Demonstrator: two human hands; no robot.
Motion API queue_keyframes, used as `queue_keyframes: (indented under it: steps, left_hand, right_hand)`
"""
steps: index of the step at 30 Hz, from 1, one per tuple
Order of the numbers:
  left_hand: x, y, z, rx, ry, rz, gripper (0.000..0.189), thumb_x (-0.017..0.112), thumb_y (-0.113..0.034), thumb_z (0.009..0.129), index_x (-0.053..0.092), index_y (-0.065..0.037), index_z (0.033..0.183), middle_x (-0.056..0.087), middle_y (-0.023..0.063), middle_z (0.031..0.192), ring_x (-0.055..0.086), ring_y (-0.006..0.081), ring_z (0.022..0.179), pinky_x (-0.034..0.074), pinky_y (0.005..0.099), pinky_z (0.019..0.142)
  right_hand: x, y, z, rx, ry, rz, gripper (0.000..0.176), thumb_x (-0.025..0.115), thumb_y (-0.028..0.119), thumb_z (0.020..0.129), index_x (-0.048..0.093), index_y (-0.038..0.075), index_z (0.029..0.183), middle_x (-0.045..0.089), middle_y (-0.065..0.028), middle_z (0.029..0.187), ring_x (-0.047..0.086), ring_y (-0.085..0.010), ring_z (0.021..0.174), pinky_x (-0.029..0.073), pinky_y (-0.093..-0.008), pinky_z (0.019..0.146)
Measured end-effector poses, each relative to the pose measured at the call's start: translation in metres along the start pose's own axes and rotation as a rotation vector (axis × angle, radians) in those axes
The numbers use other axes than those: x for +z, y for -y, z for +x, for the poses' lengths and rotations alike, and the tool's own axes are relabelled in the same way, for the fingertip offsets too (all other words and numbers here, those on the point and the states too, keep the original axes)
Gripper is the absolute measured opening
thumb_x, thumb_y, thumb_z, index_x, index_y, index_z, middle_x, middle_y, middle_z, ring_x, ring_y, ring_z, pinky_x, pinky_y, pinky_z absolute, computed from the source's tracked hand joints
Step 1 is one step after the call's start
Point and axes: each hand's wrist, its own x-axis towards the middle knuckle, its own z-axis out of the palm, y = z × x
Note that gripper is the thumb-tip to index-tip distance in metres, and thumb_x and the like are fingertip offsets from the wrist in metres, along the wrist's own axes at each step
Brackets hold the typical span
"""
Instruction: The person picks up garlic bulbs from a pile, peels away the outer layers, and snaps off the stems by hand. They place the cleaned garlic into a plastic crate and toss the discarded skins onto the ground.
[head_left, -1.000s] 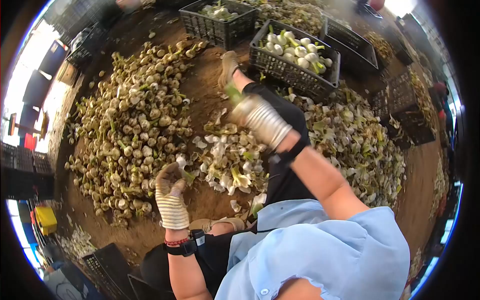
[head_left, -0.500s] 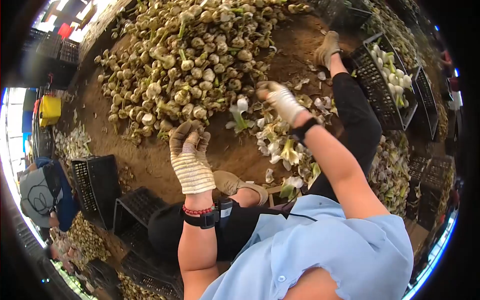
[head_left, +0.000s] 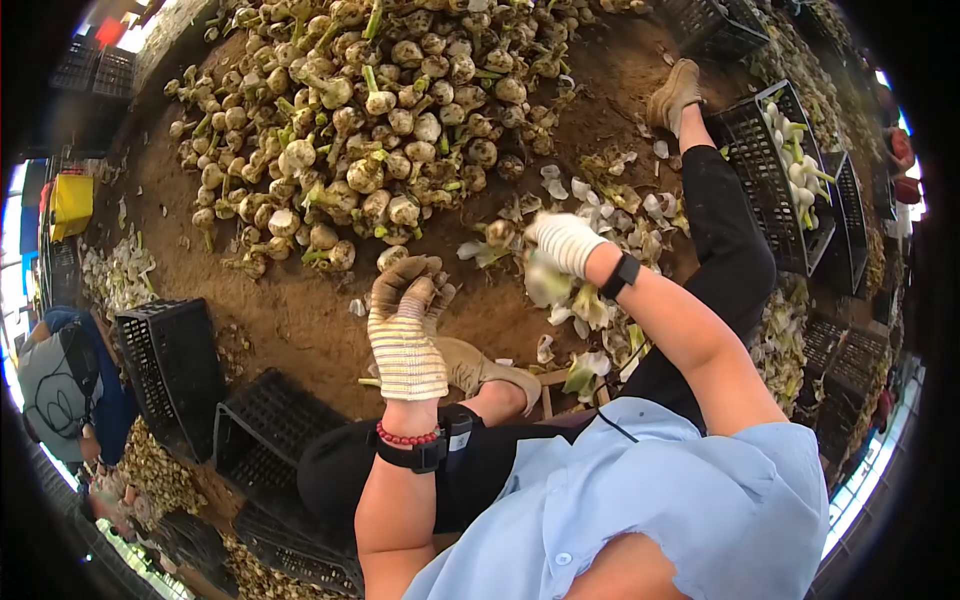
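My left hand, in a striped glove with brown palm and fingers, is curled closed in front of the garlic heap. Whatever it holds is hidden by the fingers. A dirty garlic bulb lies just beyond its fingertips. Above the loose peelings, my right hand wears a similar glove, its fingers folded in and partly smeared. A blurred pale, leafy piece shows right below that hand; I cannot tell whether it is held. Another brownish bulb is close to the left of its fingertips.
White husks litter the soil around my right hand. Beyond my leg stands a black crate with cleaned white bulbs. More black crates stand at left, near another person. My shoe rests beside the heap.
My right hand has come back from the heap's edge, down toward the peelings, and a blurred pale piece now shows below it. My left hand stays curled, slightly farther right in view.
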Motion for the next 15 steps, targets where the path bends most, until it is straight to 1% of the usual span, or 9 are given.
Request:
queue_keyframes:
  steps: [2,3,6,9,10,11,13,14,15]
  left_hand:
    - [0.003,0.0,0.002,-0.036,-0.014,0.007,0.02,0.059,0.001,0.092,0.064,-0.002,0.112,0.068,0.014,0.11,0.066,0.0227,0.097,0.058,0.0365,0.083]
    - [0.004,-0.001,0.003,-0.034,-0.017,0.013,0.02,0.059,0.001,0.092,0.064,-0.002,0.112,0.068,0.014,0.11,0.066,0.0227,0.097,0.058,0.0365,0.083]
    - [0.007,-0.005,0.003,0.001,-0.004,0.014,0.018,0.059,0.0,0.092,0.063,-0.001,0.11,0.068,0.0129,0.107,0.066,0.022,0.095,0.058,0.0362,0.082]
    - [0.001,-0.001,0.004,0.021,0.004,0.014,0.019,0.059,0.0,0.092,0.063,-0.001,0.11,0.068,0.013,0.107,0.066,0.0217,0.094,0.059,0.0359,0.08]
    - [-0.001,0.001,0.004,0.015,-0.009,0.022,0.02,0.06,0.001,0.092,0.064,-0.002,0.111,0.068,0.0128,0.108,0.066,0.0209,0.093,0.058,0.0352,0.079]
    - [-0.006,0.003,0.004,0.021,-0.011,0.023,0.02,0.06,0.001,0.092,0.064,-0.002,0.111,0.068,0.0128,0.108,0.066,0.0209,0.093,0.058,0.0352,0.079]
    - [-0.015,0.01,0.008,-0.013,-0.032,0.105,0.021,0.06,0.001,0.092,0.064,-0.003,0.112,0.068,0.0122,0.108,0.066,0.02,0.09,0.058,0.0345,0.077]
    - [-0.018,0.016,0.01,-0.031,-0.09,0.198,0.023,0.062,-0.001,0.091,0.064,-0.003,0.114,0.067,0.011,0.111,0.065,0.0186,0.091,0.057,0.0342,0.076]
    - [-0.025,0.025,0.013,-0.081,-0.096,0.229,0.029,0.064,-0.006,0.091,0.062,-0.004,0.12,0.065,0.0102,0.118,0.064,0.0189,0.095,0.056,0.0338,0.077]
  right_hand:
    - [-0.011,0.01,0.011,0.026,-0.216,0.077,0.038,0.068,0.026,0.087,0.065,0.009,0.121,0.059,-0.0177,0.125,0.061,-0.0361,0.109,0.054,-0.0452,0.088]
    - [-0.004,0.01,0.022,-0.035,-0.332,0.092,0.043,0.069,0.019,0.085,0.06,0.009,0.127,0.055,-0.0185,0.13,0.057,-0.0375,0.115,0.053,-0.0453,0.09]
    - [0.015,0.031,0.051,-0.016,-0.21,0.105,0.052,0.068,0.012,0.084,0.052,0.008,0.133,0.053,-0.0187,0.131,0.056,-0.0377,0.117,0.053,-0.0456,0.091]
    - [0.029,0.059,0.042,0.08,-0.083,0.112,0.048,0.068,0.019,0.085,0.054,0.007,0.129,0.054,-0.0188,0.128,0.057,-0.0379,0.116,0.052,-0.0488,0.092]
    - [0.043,0.06,0.049,0.047,-0.164,0.064,0.051,0.07,0.029,0.084,0.055,0.006,0.128,0.056,-0.0191,0.125,0.057,-0.038,0.116,0.051,-0.0498,0.092]
    - [0.054,0.055,0.055,0.041,-0.168,0.062,0.051,0.07,0.029,0.084,0.055,0.006,0.128,0.056,-0.0191,0.125,0.057,-0.038,0.116,0.051,-0.0498,0.092]
    - [0.052,0.057,0.045,0.205,-0.119,0.347,0.059,0.072,0.038,0.082,0.056,0.002,0.126,0.058,-0.0218,0.126,0.057,-0.0394,0.114,0.05,-0.0492,0.092]
    - [0.062,0.044,0.052,0.141,-0.096,0.619,0.066,0.073,0.044,0.08,0.056,0.0,0.126,0.058,-0.0248,0.128,0.058,-0.0394,0.114,0.048,-0.0478,0.094]
    - [0.067,0.041,0.048,0.147,-0.165,0.75,0.069,0.074,0.044,0.081,0.054,-0.001,0.13,0.059,-0.0236,0.129,0.058,-0.034,0.118,0.045,-0.0438,0.098]
